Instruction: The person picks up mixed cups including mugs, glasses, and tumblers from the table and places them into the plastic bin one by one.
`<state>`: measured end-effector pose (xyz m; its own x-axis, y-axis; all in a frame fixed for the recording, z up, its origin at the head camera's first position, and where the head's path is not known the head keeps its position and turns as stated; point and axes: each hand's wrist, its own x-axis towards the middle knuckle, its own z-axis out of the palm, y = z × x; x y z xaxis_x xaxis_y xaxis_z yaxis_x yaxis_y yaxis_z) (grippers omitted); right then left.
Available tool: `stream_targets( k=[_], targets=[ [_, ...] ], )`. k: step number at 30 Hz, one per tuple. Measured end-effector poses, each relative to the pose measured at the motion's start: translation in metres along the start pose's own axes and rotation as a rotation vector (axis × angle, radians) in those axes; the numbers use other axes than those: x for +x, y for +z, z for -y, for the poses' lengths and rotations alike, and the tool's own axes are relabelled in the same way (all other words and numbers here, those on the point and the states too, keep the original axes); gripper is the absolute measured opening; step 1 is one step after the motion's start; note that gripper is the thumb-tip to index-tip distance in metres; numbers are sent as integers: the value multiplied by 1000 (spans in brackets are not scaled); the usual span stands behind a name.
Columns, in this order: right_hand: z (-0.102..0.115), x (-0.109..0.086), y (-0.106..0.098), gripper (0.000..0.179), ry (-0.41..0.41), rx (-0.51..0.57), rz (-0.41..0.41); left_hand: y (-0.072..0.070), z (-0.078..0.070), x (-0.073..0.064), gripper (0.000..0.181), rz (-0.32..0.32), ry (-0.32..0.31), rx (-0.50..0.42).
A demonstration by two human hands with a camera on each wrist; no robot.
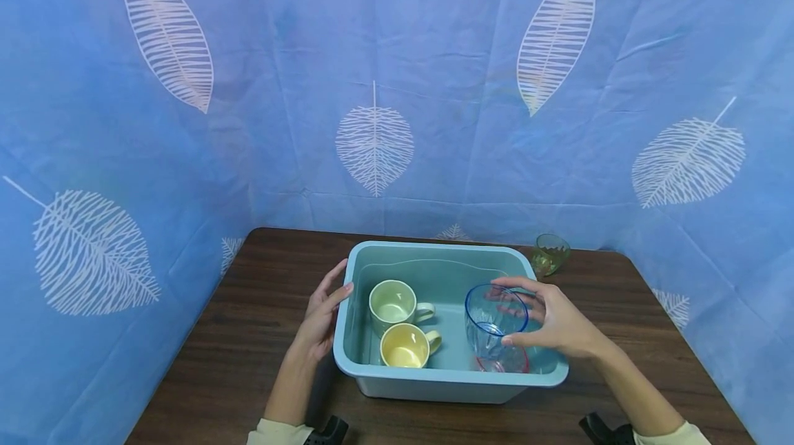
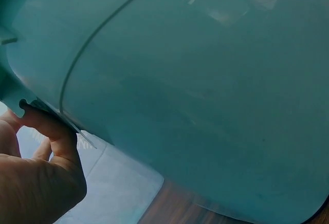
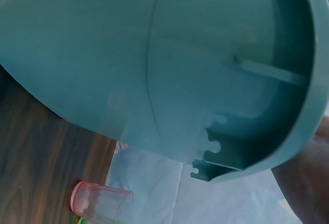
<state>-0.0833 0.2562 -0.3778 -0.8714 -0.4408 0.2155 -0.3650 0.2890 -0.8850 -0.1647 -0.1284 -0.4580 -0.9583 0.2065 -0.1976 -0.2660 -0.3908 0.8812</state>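
- Blue glass [image 1: 486, 321], clear with blue rim: inside the tub [image 1: 459, 375], right half, open end up. Can't tell if its bottom touches the tub floor.
- Right hand [image 1: 548, 317]: reaches over the tub's right side, fingers clamped round the blue glass; thumb on the near side, other fingers round the far side, partly seen through the glass.
- Red glass [image 1: 519, 361]: in the tub, near right part, below the blue glass in the head view. Mostly hidden, red ring shows; touching or not unclear.
- Green mug [image 1: 391, 304]: upright in the tub, left half, handle right.
- Yellow mug [image 1: 403, 348]: upright, just in front of the green mug, handle also right. Contact between the two unclear.
- Left hand [image 1: 319, 314]: at the tub's left side, fingers clamped on the rim; thumb on top, a bent finger underneath in the left wrist view.
- Green glass [image 1: 550, 255]: outside the tub, near its far right corner.
- Right wrist view: red-ringed glass [image 3: 103, 202] on the surface [image 1: 279, 266] outside the tub, bit of green beside it at the frame edge. Can't match it to the head view.
- Tub: light blue, upright on the dark wood surface.
- Cloth [image 1: 372, 32]: blue, white leaf prints, behind and at both sides.
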Motion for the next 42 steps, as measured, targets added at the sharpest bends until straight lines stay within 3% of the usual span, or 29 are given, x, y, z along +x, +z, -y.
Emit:
stream_targets(
  k=[7,17,23,31,42],
  targets=[
    [-3,0,2,66,-4,4,59,0,-1,0,56,17,-2,-11],
    [-4,0,3,67,-48,-61,70,0,-2,1,57,18,6,6],
    [-4,2,5,71,-60,-45,87,0,-2,1,57,15,15,3],
    [-4,4,12,69,32,94,169,-1,1,1,54,-1,-4,-12],
    [-5,6,17,72,53,-21,170,0,1,0,55,-15,-7,-10]
  ],
)
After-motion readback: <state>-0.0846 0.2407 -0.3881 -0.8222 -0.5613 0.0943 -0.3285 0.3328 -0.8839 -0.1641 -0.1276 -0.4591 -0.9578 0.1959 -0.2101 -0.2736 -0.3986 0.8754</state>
